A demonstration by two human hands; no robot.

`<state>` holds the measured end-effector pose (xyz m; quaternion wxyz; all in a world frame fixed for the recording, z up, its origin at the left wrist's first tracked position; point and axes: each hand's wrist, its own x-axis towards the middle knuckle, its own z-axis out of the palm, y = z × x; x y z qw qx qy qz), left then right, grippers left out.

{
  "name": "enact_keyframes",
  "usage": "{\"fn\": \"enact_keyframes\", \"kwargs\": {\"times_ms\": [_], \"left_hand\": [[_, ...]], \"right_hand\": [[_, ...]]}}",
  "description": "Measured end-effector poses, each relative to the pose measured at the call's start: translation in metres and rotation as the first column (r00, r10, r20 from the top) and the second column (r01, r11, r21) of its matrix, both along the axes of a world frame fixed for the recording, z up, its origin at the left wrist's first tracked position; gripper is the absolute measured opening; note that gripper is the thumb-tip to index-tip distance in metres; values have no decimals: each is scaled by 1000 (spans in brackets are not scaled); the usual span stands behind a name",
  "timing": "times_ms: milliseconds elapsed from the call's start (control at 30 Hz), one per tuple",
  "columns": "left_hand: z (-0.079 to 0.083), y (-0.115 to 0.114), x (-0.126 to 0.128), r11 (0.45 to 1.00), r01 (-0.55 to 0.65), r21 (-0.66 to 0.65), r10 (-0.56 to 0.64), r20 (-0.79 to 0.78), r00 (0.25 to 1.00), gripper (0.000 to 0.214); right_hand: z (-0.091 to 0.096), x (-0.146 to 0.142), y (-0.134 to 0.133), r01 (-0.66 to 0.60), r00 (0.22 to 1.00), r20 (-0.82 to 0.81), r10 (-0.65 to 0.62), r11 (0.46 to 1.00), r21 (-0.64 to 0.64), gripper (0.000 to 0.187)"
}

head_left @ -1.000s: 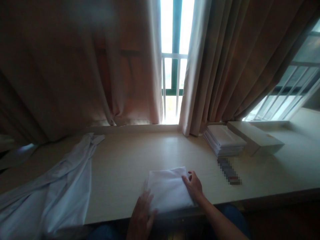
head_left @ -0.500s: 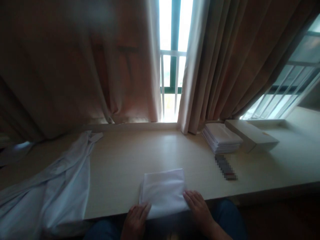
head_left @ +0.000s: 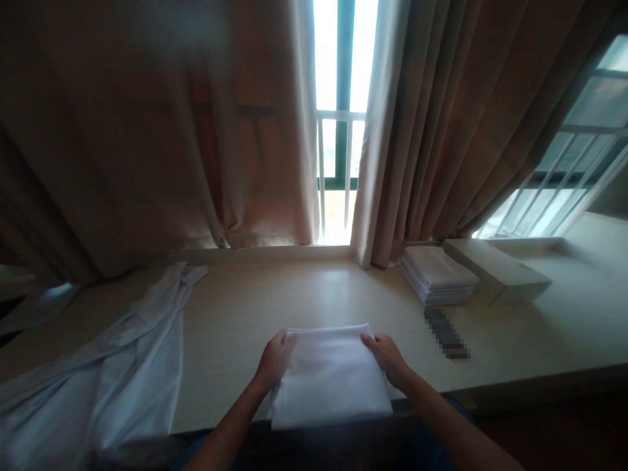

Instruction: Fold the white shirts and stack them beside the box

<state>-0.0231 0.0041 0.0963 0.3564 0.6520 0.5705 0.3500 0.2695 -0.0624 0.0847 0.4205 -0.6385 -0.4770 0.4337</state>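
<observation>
Hands shifted forward: left hand (head_left: 275,356), right hand (head_left: 387,356) each clasp far corner of folded cloth (head_left: 331,379) lying between them

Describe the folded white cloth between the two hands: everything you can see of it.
The folded white cloth is a plain, smooth fabric, folded into a flat, roughly square packet with several layers showing at its edges. It lies flat on the pale wood-look table, with its near edge reaching the table's front edge. The left hand is on its far left corner and the right hand on its far right corner. I cannot tell whether the fingers are tucked underneath. Nothing else touches it.
</observation>
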Motion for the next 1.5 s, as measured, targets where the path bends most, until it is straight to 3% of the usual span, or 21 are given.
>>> {"fn": "enact_keyframes", "kwargs": {"times_ms": [67,167,267,333,400,467,567,700,833,967,1033,1133,1200,1300,1400,1500], "left_hand": [[-14,19,9,998,-30,-46,30,-20,999,41],[-35,35,13,992,-82,-92,78,-43,996,42],[-46,31,8,982,-144,-119,136,-75,988,50],[-48,14,3,986,-156,-51,149,-115,982,56],[-49,-12,1,988,-65,138,95,-221,971,57],[-55,-41,0,944,118,309,20,-411,912,53],[-72,-68,0,909,259,326,8,-636,771,51],[-101,-64,-9,907,270,323,48,-716,697,56],[-112,-53,-16,908,258,330,45,-688,724,54],[-100,-49,-10,961,117,250,17,-479,878,55],[-89,-44,-3,984,-25,174,87,-361,928,59],[-71,-32,8,983,-180,33,179,-367,913,67],[-59,-25,14,990,-143,-20,119,-451,885,61],[-48,-25,20,994,-86,64,107,-545,831,54],[-52,-38,14,971,-207,118,238,-497,834,65],[-68,-59,0,957,-290,3,269,-379,885,65]], "right_hand": [[-17,-2,11,38,999,38,-34,992,-119,52],[-37,1,17,107,987,132,-87,982,-158,49],[-45,13,12,190,960,231,-159,975,-118,39],[-46,20,1,189,919,346,-186,982,25,40],[-45,20,-14,62,845,505,-177,970,236,42],[-42,11,-28,-167,740,662,-121,920,356,42],[-43,-11,-45,-424,602,799,9,851,310,47],[-59,-34,-52,-525,531,844,82,813,252,59],[-73,-37,-51,-519,522,847,96,825,226,62],[-71,-37,-52,-516,531,839,118,830,210,62],[-69,-39,-53,-499,547,830,111,839,217,59],[-73,-40,-49,-380,599,800,11,884,272,54],[-78,-37,-41,-206,637,760,-132,920,333,51],[-84,-26,-23,41,661,685,-307,926,376,50],[-89,-14,-11,114,687,647,-331,928,354,46],[-94,-9,-11,126,700,636,-325,933,338,44]]}}
